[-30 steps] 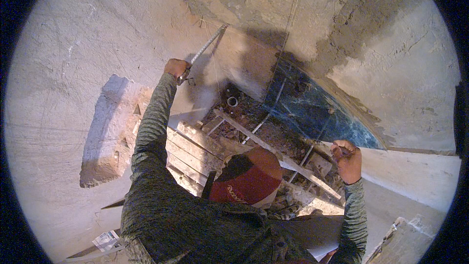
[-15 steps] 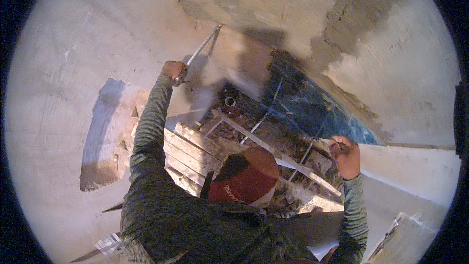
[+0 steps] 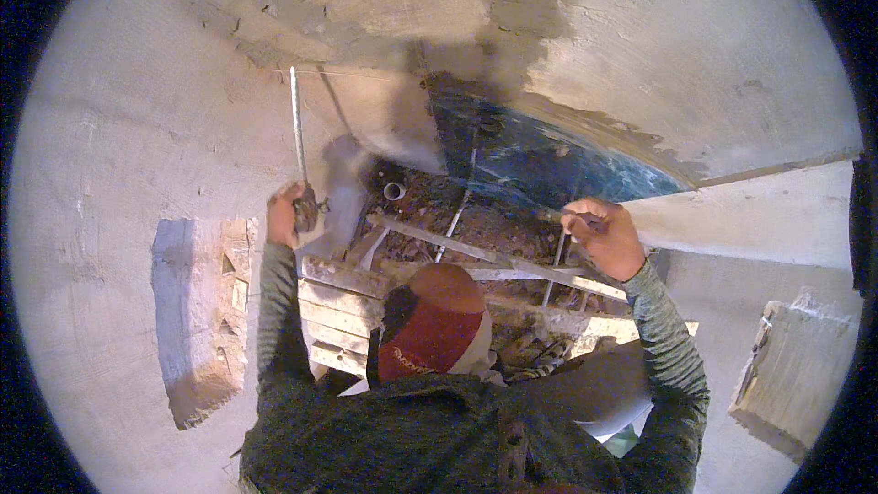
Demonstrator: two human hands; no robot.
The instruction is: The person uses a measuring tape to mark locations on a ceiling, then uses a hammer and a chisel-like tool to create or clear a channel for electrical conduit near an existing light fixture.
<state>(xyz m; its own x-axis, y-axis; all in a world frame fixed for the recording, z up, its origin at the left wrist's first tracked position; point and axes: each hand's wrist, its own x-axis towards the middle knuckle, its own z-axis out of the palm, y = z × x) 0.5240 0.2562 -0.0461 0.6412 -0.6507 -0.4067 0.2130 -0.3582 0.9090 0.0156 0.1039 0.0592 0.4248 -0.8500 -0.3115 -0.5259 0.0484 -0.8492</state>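
My left hand (image 3: 284,213) is closed at the left wall, next to a dark lumpy object (image 3: 309,209) whose kind I cannot make out. A long thin pale rod (image 3: 297,119) rises from this grip, its top close to the wall corner and a thin line (image 3: 352,74). Its shadow falls on the wall to the right. On the right, my right hand (image 3: 606,238) is raised with its fingers curled and pinched together. Whatever is between those fingers is too small or hidden to tell. Dark blue sheeting (image 3: 549,157) lies beyond it.
A red cap (image 3: 434,334) fills the lower middle. Below are wooden boards (image 3: 340,316), a diagonal beam (image 3: 476,252), rubble and a white pipe end (image 3: 394,191). Plastered walls surround this; the left one has a rough-edged opening (image 3: 174,311), the right a rectangular panel (image 3: 791,370).
The view has shifted. In the picture, my left hand and the rod are lower and farther left, the rod now nearly upright. My right hand appears higher and farther left.
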